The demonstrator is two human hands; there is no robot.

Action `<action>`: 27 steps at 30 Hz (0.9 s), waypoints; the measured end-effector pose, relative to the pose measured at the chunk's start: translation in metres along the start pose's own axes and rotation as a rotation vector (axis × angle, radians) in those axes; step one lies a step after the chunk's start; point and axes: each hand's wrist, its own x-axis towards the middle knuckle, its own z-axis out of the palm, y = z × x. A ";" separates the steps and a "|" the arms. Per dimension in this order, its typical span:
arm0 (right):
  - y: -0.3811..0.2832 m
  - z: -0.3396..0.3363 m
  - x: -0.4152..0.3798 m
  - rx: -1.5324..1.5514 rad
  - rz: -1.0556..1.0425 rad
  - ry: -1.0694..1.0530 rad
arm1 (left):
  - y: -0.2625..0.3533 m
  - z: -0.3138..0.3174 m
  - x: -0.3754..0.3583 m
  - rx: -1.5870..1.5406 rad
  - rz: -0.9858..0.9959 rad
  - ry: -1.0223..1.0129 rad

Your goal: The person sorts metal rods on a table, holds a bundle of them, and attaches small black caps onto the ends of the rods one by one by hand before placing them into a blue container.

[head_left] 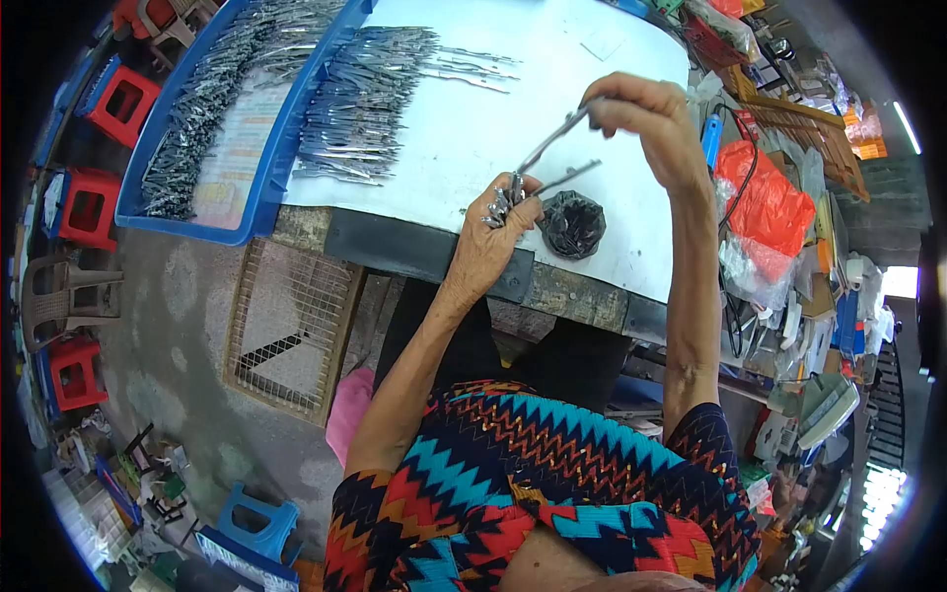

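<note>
My left hand (505,209) is closed around a small bunch of thin metal pieces (501,205), their shiny ends poking out past the fingers. One narrow grey strip (570,176) juts from it to the right. Above and to the right, my right hand (643,120) pinches the upper end of a long thin metal strip (554,140), whose lower end reaches down to the left hand. Just right of the left hand stands a small container lined with a black plastic bag (572,225); its contents are too dark to make out.
A dense row of metal strips (360,104) lies on the white tabletop (473,128), with several loose strips (473,69) beside it. A blue tray (266,187) of similar strips sits at the left. Red plastic bags (764,202) and clutter crowd the right. Red stools (94,207) stand farther left.
</note>
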 end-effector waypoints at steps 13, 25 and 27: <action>0.099 0.071 0.068 0.314 0.455 0.433 | -0.003 -0.005 0.002 -0.252 -0.024 0.069; 0.123 0.076 0.062 -0.809 -0.027 0.233 | -0.008 -0.005 0.004 -0.463 0.003 0.144; 0.120 0.079 0.066 -0.804 -0.015 0.237 | -0.007 -0.005 0.004 -0.452 0.009 0.144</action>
